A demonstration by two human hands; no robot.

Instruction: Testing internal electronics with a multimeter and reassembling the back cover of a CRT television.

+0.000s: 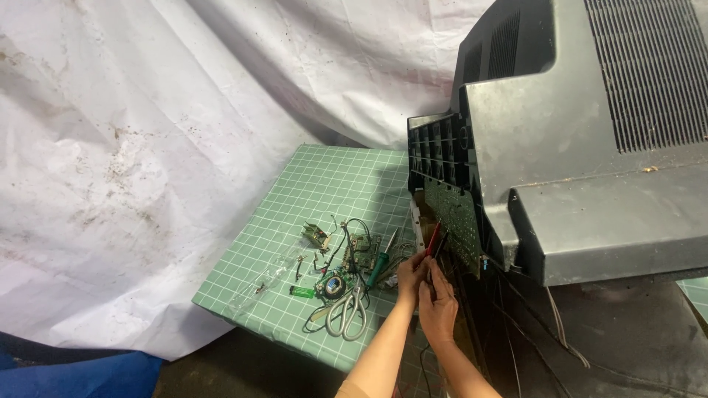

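- Circuit board [451,221]: green, seated at the open rear of a grey television casing [582,140].
- Left hand [410,274]: grips a red probe [434,237].
- Right hand [438,309]: pinches a black probe [441,245].
- Risk: a probe tip likely slips and bridges neighbouring solder points, since the board stands tilted.
- Table [310,184]: scissors [349,313] near the wrists.

On the green mat [310,184] left of the one grey set [590,140]: one pair of scissors [348,313], one screwdriver [380,264], one green cylinder [301,292], perhaps three small boards [335,284]. Two hands [436,309] hold two probes [434,239].
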